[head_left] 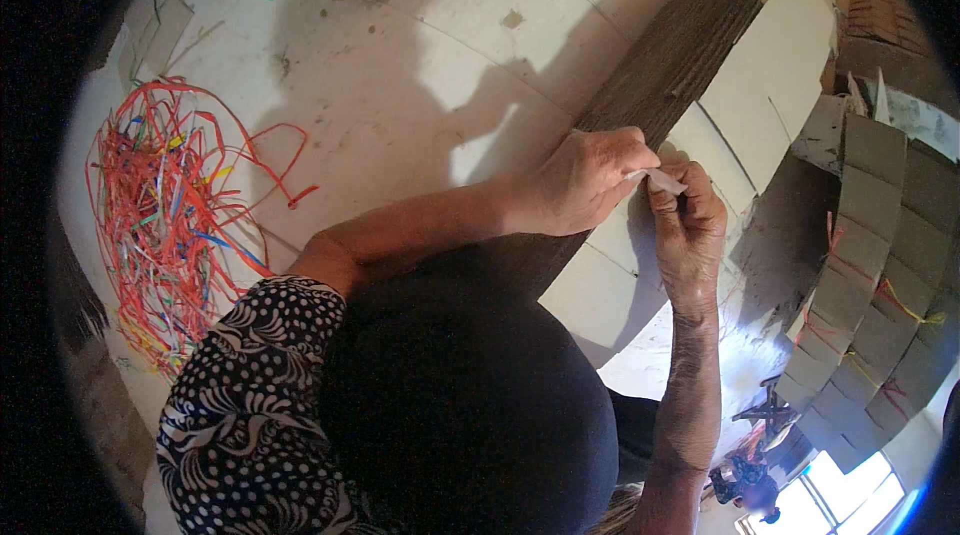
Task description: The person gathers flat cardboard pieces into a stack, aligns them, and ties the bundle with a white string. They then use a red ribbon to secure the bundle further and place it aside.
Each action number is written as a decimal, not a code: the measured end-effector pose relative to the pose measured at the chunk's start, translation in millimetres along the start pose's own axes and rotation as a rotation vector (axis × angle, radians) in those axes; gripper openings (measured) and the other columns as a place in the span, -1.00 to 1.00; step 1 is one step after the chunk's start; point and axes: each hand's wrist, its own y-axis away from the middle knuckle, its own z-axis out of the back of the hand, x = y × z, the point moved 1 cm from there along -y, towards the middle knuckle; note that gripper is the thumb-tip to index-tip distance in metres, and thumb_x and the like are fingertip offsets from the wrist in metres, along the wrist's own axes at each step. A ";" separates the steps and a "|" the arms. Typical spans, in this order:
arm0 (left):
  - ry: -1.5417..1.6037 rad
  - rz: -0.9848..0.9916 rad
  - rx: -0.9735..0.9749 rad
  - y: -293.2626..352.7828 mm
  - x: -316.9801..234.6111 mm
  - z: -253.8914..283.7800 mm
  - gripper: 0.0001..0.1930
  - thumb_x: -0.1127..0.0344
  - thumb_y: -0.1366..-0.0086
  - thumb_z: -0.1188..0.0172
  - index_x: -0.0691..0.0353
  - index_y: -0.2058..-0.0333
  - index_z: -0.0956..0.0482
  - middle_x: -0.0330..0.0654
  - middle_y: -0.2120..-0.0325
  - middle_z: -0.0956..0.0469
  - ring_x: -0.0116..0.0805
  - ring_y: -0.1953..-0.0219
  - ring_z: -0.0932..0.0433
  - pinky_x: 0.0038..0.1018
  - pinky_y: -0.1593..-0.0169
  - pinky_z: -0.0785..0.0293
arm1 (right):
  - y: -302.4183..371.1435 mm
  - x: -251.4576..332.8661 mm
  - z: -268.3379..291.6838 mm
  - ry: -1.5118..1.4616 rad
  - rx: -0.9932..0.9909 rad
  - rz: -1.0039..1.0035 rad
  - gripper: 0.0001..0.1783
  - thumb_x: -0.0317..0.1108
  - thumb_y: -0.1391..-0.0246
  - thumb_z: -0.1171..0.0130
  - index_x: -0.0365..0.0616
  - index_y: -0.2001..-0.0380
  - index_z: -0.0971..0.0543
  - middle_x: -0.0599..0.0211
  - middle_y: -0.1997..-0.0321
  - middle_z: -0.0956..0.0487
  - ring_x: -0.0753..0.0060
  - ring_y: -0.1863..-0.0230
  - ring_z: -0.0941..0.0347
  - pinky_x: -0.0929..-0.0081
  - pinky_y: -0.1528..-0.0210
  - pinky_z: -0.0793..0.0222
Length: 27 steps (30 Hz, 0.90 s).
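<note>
One strip (665, 181) is gripped by two hands: one end is pinched in the curled fingers of the left hand (597, 178), the other between thumb and fingers of the right hand (692, 227). It is held above one long cardboard stack (680, 50). One strap heap (165, 225) — its straps too tangled to be counted — and at least two tied bundles (870, 180) are seen. The strip is whitish, thin and bent.

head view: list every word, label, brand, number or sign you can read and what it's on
None can be read.
The pale strip, cardboard stack and strap tangle show no legible lettering; the tied bundles are too small to tell.
</note>
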 end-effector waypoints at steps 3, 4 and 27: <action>0.001 -0.004 0.037 -0.9 -8.1 4.7 -0.83 0.60 -0.10 -0.04 0.36 0.28 -0.43 -0.01 0.48 -0.40 -0.02 0.41 -0.45 -0.30 0.34 -0.38 | 2.9 7.4 0.0 -0.048 -0.002 -0.108 -0.96 -0.51 -0.10 -0.06 -0.23 0.36 -0.46 0.48 0.49 -0.33 0.66 0.46 -0.19 0.70 0.35 -0.19; 0.004 0.005 0.047 -2.3 -6.4 4.1 -0.85 0.58 -0.13 -0.04 0.36 0.28 -0.44 -0.02 0.47 -0.42 -0.06 0.40 -0.46 -0.32 0.33 -0.39 | 2.8 2.7 3.4 -0.051 0.030 -0.094 -0.93 -0.54 -0.09 -0.03 -0.22 0.33 -0.47 0.55 0.48 -0.34 0.72 0.46 -0.18 0.72 0.37 -0.18; 0.056 -0.077 0.155 -28.4 1.5 21.0 -0.85 0.64 0.03 -0.11 0.30 0.57 -0.33 -0.18 0.62 -0.41 -0.29 0.53 -0.49 -0.37 0.49 -0.41 | -9.2 26.4 14.7 -0.200 0.091 -0.403 -0.89 -0.36 -0.16 -0.09 -0.17 0.36 -0.50 0.56 0.44 -0.47 0.74 0.36 -0.30 0.70 0.24 -0.24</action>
